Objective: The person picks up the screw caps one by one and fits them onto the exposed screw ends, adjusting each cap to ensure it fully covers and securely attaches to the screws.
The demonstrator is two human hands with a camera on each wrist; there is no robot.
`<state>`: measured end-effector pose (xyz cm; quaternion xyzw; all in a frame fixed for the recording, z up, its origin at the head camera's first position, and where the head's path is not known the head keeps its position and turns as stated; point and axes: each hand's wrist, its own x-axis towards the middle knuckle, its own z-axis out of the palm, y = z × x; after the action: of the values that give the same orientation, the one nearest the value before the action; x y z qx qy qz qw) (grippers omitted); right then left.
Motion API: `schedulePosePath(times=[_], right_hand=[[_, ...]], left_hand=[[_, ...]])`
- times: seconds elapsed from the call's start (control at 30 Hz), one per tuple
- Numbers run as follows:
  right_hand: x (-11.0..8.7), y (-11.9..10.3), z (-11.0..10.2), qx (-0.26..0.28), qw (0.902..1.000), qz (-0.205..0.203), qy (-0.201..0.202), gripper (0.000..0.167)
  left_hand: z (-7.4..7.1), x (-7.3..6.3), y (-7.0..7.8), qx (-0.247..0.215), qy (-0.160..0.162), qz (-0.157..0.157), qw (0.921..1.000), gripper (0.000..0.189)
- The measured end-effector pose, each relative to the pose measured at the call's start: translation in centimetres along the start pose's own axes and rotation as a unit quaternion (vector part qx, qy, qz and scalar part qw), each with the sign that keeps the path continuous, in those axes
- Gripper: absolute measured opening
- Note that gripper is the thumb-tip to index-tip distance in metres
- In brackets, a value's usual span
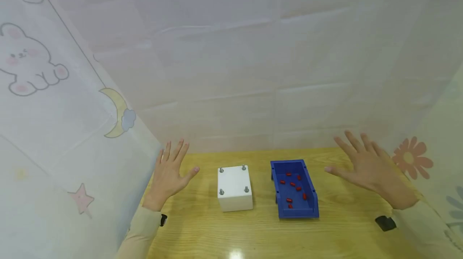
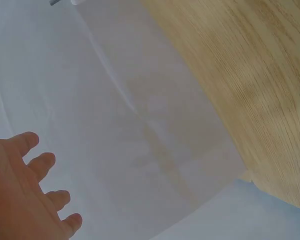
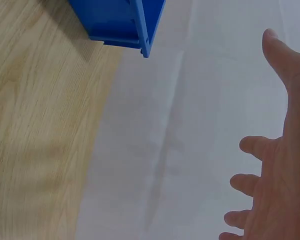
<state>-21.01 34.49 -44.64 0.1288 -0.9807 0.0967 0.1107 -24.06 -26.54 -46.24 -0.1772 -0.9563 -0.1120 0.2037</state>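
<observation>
My left hand (image 1: 169,178), fingers spread and holding nothing, hovers at the left of the table, beside a white block (image 1: 234,182). Metal bolts (image 1: 244,167) stick up near the corners of the block's top. To the right of the block, a blue bin (image 1: 298,213) contains several small red cylinders (image 1: 292,184). My right hand (image 1: 369,168) is spread out with nothing in it, right of the bin. In the right wrist view its straight fingers (image 3: 255,145) show, with a corner of the blue bin (image 3: 115,22) at the top. The left wrist view shows the left fingers (image 2: 42,165) apart.
A wood-grain table (image 1: 202,235) carries the block and bin. Pale sheeting (image 1: 224,70) rises behind the table's far edge, and printed sheets (image 1: 47,138) stand along the left and right sides. Dark wrist devices (image 1: 385,223) sit at both cuffs.
</observation>
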Motion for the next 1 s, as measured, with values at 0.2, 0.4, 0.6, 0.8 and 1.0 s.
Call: schedulePosePath(times=[0.2,0.4,0.6,0.8,1.0], right_hand=[[-0.1,-1.1,0.0,-0.003,0.9994,-0.017,0.031,0.107],[-0.1,-2.3,0.1,0.028,0.9983,-0.037,0.036,0.101],[0.3,-3.2,0.1,0.044,0.9954,-0.06,0.06,0.095],[0.7,-4.0,1.0,0.114,0.9913,-0.054,0.037,0.079],[1.1,-4.4,3.0,0.151,0.9859,-0.065,0.031,0.065]], left_hand=[[-0.1,-0.2,0.5,-0.026,0.0,0.009,0.9996,0.09],[0.1,-0.6,0.9,-0.039,0.027,0.027,0.9985,0.088],[0.4,-0.9,1.1,-0.057,0.041,0.039,0.9968,0.084],[1.0,-0.9,1.4,-0.061,0.048,0.052,0.9956,0.08],[1.1,-1.1,1.6,-0.059,0.05,0.05,0.9958,0.079]])
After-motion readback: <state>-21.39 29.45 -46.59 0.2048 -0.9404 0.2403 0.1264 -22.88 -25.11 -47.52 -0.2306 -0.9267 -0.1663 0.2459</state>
